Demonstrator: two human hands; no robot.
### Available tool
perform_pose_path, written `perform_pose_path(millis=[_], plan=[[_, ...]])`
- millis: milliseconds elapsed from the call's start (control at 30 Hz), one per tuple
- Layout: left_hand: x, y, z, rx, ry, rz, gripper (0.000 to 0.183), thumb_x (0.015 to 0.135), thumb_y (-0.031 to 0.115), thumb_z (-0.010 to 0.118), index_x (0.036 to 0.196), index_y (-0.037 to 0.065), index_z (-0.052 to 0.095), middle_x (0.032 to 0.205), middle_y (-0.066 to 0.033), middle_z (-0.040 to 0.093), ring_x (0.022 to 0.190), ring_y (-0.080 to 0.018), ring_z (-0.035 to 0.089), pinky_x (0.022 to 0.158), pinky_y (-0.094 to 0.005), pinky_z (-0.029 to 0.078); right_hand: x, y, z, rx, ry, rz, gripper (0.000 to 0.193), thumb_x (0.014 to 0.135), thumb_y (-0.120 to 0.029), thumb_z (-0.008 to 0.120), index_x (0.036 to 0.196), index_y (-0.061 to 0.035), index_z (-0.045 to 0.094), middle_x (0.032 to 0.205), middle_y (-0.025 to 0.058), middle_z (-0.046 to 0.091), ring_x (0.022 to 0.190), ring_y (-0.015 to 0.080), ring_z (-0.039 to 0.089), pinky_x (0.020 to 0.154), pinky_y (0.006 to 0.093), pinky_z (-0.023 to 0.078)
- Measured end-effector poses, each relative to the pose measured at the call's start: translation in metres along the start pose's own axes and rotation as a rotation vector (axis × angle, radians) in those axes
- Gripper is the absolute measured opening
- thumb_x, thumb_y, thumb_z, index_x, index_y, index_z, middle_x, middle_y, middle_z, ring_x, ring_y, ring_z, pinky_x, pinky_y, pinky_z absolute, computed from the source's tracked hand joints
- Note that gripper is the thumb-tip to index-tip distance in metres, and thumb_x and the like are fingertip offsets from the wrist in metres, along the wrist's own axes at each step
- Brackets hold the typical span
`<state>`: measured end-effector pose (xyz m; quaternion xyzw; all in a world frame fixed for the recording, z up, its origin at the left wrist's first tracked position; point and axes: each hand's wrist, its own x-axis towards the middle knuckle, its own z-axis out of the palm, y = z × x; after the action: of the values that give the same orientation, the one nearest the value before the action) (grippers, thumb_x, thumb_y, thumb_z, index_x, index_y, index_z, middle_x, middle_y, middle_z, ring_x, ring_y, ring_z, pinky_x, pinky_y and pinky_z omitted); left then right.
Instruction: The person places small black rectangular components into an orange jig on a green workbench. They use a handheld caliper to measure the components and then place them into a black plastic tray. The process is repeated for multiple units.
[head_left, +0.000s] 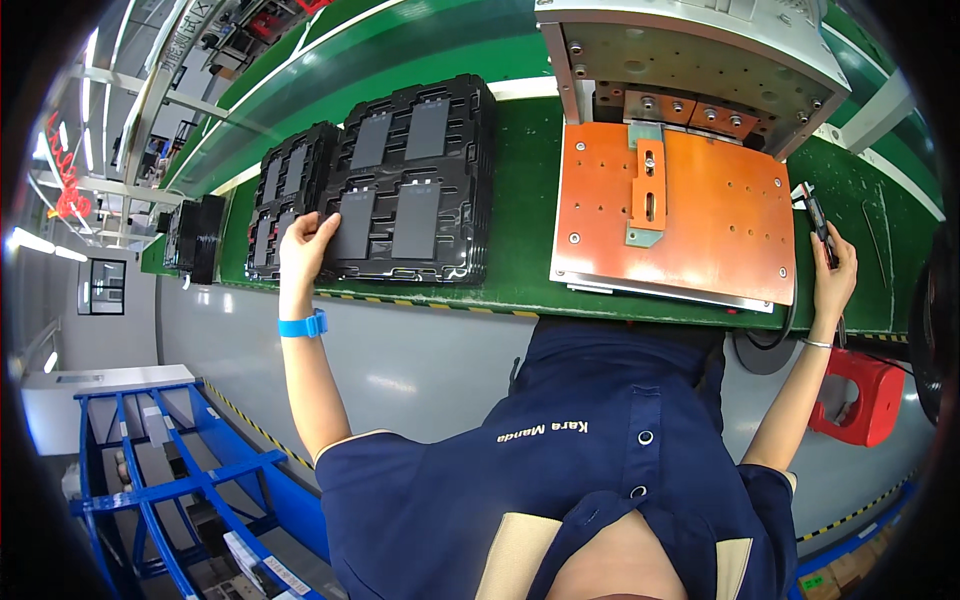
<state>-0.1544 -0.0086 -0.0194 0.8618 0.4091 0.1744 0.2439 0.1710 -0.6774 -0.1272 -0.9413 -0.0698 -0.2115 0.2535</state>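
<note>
My left hand [308, 248] is at the near edge of the black plastic trays, between the two stacks. Its thumb and fingers are slightly apart, with nothing visible between them. The thumb is beside a flat grey rectangular piece [354, 222] in the larger stack of trays [462, 215]. More such pieces lie in the smaller tray stack [318, 165] to the left. On the far right, my right hand [836, 272] is wrapped round a slim black hand tool [818, 218] with a pale metallic head. The tool's exact kind is unclear.
An orange-topped fixture [610, 200] sits under a metal press frame [690, 60] on the green bench [522, 190]. Further left are more black trays [195, 240]. A red stool [858, 400] stands below at right, a blue metal rack [190, 480] at lower left.
</note>
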Motion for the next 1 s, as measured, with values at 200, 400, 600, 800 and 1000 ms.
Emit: perform_pose_path(millis=[200, 400, 600, 800, 1000], plan=[[0.004, 0.012, -0.023, -0.8, -0.231, -0.153, 0.041, 0.087, 0.015, 0.074, 0.122, 0.004, 0.055, 0.102, -0.0059, 0.067, 0.087, -0.0121, 0.066, 0.079, -0.025, 0.053, 0.001, 0.0, 0.0, 0.012, -0.008, 0.001, 0.036, 0.087, -0.031, 0.072, 0.119, -0.0149, 0.069, 0.096, 0.0068, 0.061, 0.089, 0.0217, 0.058, 0.081, 0.0335, 0.046], [0.033, -0.015, -0.071, -0.883, -0.194, -0.078, 0.045, 0.092, 0.011, 0.066, 0.133, 0.0, 0.053, 0.115, -0.0075, 0.066, 0.098, -0.0134, 0.065, 0.085, -0.0267, 0.053, 0.0, 0.004, 0.001, 0.004, 0.009, -0.017, 0.036, 0.087, -0.031, 0.072, 0.12, -0.0164, 0.069, 0.096, 0.0065, 0.061, 0.088, 0.0208, 0.058, 0.079, 0.0335, 0.046], [0.063, -0.131, -0.145, -0.927, 0.051, -0.179, 0.036, 0.092, 0.013, 0.067, 0.126, 0.003, 0.061, 0.124, -0.0054, 0.064, 0.112, -0.0142, 0.06, 0.098, -0.028, 0.046, 0.0, 0.004, 0.003, 0.007, -0.004, 0.008, 0.036, 0.088, -0.031, 0.071, 0.121, -0.0168, 0.069, 0.096, 0.0062, 0.061, 0.088, 0.0199, 0.059, 0.08, 0.0326, 0.047], [0.079, -0.203, -0.15, -0.829, 0.069, -0.308, 0.045, 0.09, 0.018, 0.07, 0.13, 0.001, 0.057, 0.121, -0.0071, 0.065, 0.11, -0.0154, 0.062, 0.094, -0.0308, 0.05, 0.0, 0.003, 0.001, -0.002, 0.009, 0.002, 0.036, 0.088, -0.03, 0.071, 0.121, -0.0164, 0.069, 0.095, 0.0058, 0.061, 0.088, 0.0191, 0.058, 0.08, 0.032, 0.046], [0.109, -0.241, -0.156, -0.079, 0.301, -0.113, 0.044, 0.086, 0.035, 0.073, 0.117, 0.004, 0.068, 0.118, -0.0107, 0.068, 0.108, -0.0225, 0.064, 0.092, -0.037, 0.05, 0.002, 0.002, 0.007, 0.026, -0.013, 0.0, 0.036, 0.088, -0.03, 0.071, 0.121, -0.0145, 0.068, 0.094, 0.0059, 0.06, 0.087, 0.0189, 0.057, 0.078, 0.0312, 0.046]])
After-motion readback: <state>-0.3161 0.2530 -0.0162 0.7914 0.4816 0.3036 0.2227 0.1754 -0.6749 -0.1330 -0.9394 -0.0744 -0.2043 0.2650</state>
